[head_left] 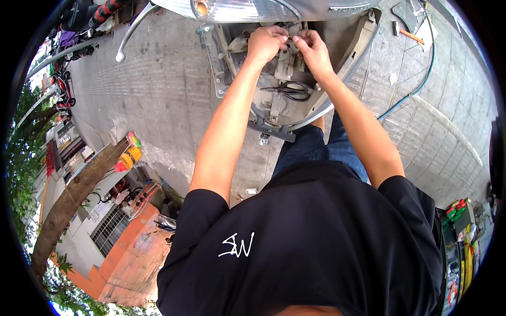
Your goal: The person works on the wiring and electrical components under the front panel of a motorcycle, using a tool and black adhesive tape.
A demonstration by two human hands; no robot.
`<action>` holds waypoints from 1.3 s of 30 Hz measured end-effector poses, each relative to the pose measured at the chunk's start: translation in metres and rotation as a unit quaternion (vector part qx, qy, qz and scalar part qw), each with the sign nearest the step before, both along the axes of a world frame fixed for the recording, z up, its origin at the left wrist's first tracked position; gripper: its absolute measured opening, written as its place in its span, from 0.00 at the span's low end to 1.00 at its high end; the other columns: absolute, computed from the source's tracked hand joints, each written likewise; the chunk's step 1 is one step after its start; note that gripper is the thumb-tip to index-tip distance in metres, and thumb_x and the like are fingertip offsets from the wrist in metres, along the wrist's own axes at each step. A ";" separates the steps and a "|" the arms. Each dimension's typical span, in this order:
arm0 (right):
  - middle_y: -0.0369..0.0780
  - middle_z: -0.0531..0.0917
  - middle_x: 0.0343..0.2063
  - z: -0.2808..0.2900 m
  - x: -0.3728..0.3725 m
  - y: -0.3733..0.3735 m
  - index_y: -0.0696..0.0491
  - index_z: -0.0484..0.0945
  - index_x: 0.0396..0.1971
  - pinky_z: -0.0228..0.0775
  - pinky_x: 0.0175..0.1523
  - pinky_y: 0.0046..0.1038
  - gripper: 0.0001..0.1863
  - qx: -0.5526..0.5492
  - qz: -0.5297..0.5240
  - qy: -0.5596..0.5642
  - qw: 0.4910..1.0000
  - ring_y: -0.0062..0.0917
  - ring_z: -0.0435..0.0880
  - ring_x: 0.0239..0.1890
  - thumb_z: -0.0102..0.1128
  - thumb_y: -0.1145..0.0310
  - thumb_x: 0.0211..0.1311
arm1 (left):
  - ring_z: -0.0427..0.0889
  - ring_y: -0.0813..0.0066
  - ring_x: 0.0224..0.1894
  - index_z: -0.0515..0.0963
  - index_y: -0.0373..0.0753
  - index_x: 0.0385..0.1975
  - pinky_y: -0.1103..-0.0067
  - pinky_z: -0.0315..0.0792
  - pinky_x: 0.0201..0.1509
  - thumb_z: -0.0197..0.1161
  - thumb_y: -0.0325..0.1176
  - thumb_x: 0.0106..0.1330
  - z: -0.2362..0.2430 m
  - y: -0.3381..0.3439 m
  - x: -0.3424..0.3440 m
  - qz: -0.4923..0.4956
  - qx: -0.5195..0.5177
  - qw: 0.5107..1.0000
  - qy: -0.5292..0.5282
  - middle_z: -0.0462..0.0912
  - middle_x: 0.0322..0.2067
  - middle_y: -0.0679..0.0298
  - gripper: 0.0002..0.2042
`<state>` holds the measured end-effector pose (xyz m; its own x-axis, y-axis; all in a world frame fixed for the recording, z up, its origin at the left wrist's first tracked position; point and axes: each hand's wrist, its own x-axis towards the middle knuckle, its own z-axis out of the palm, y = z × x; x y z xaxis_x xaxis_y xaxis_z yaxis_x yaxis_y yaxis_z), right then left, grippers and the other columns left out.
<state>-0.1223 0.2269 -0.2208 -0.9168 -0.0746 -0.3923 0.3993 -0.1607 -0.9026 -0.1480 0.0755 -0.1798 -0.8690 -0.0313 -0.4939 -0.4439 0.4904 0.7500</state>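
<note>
Above the opened body of a scooter (348, 50), both my hands meet with their fingertips nearly touching. My left hand (266, 45) is closed in a pinch, and so is my right hand (315, 52). Something small and dark seems to lie between the fingertips, too small to make out. Dusty inner parts and a pale cover (284, 66) sit right below my fingers. Closer to me, a pair of black-handled scissors (295, 91) rests inside the scooter's body.
The scooter's headlight (253, 9) and a brake lever (126, 39) are at the far side. On the paving at the right lie a hammer (410, 35) and a blue-green hose (419, 87). A small metal cup-like piece (264, 139) stands before the scooter. A tree trunk (79, 200) rises at left.
</note>
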 end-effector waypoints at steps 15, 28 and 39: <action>0.38 0.76 0.23 -0.002 -0.014 0.003 0.54 0.78 0.30 0.70 0.34 0.33 0.05 0.258 0.076 0.244 0.932 0.32 0.77 0.27 0.61 0.68 0.57 | 0.86 0.75 0.29 0.81 0.31 0.39 0.81 0.75 0.34 0.62 0.28 0.60 -0.005 -0.004 0.000 0.012 0.026 0.999 0.015 0.86 0.30 0.58 0.10; 0.38 0.78 0.29 0.014 -0.001 0.009 0.54 0.75 0.40 0.73 0.39 0.31 0.11 0.220 0.085 0.269 0.934 0.32 0.80 0.33 0.63 0.70 0.59 | 0.85 0.74 0.34 0.79 0.31 0.40 0.80 0.74 0.38 0.61 0.28 0.62 0.002 -0.007 0.000 0.029 0.075 0.996 -0.028 0.85 0.33 0.61 0.09; 0.37 0.76 0.29 0.003 -0.014 0.013 0.50 0.77 0.32 0.73 0.40 0.34 0.07 0.360 0.077 0.423 0.828 0.34 0.77 0.36 0.64 0.68 0.54 | 0.86 0.72 0.30 0.81 0.28 0.39 0.81 0.75 0.35 0.61 0.26 0.59 0.000 -0.003 0.000 0.043 0.086 0.995 -0.007 0.85 0.30 0.58 0.10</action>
